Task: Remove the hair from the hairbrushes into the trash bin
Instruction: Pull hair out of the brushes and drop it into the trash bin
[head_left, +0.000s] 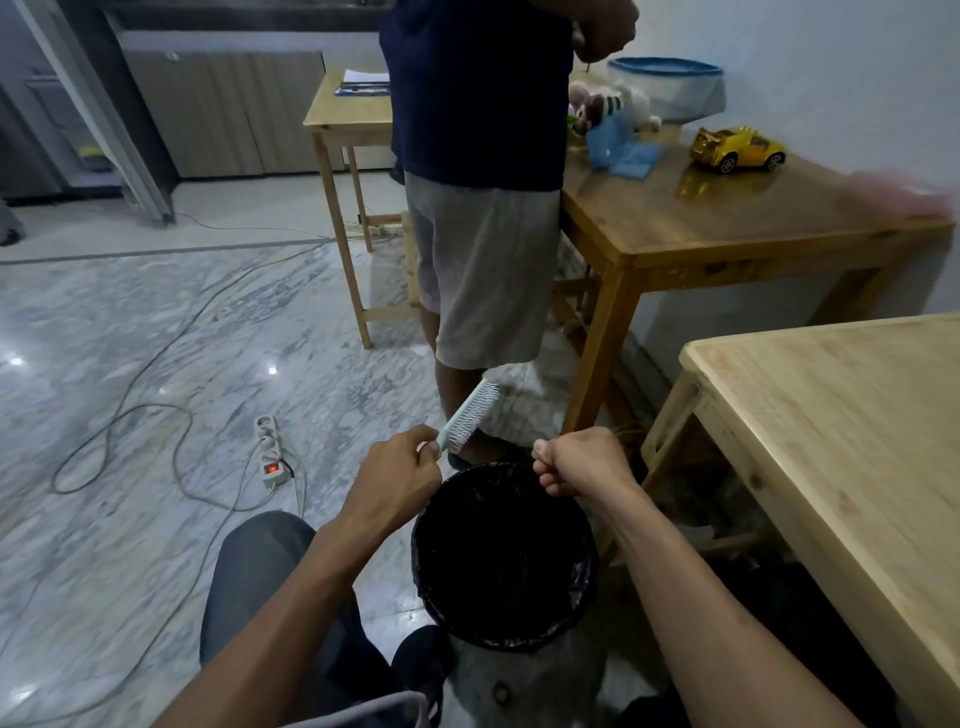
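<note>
My left hand (397, 470) grips the handle of a pale green hairbrush (467, 415), which points up and to the right with its white bristles facing right. My right hand (576, 460) is curled into a fist just right of the brush, above the far rim of the trash bin; whether it pinches hair I cannot tell. The trash bin (582, 587) is round, lined with a black bag, and stands on the floor between my knees, below both hands.
A person in grey shorts (483, 270) stands just beyond the bin. A light wooden table (841, 431) is at my right, a darker table (727, 208) with a yellow toy car behind it. A power strip (270, 452) and cables lie on the marble floor to the left.
</note>
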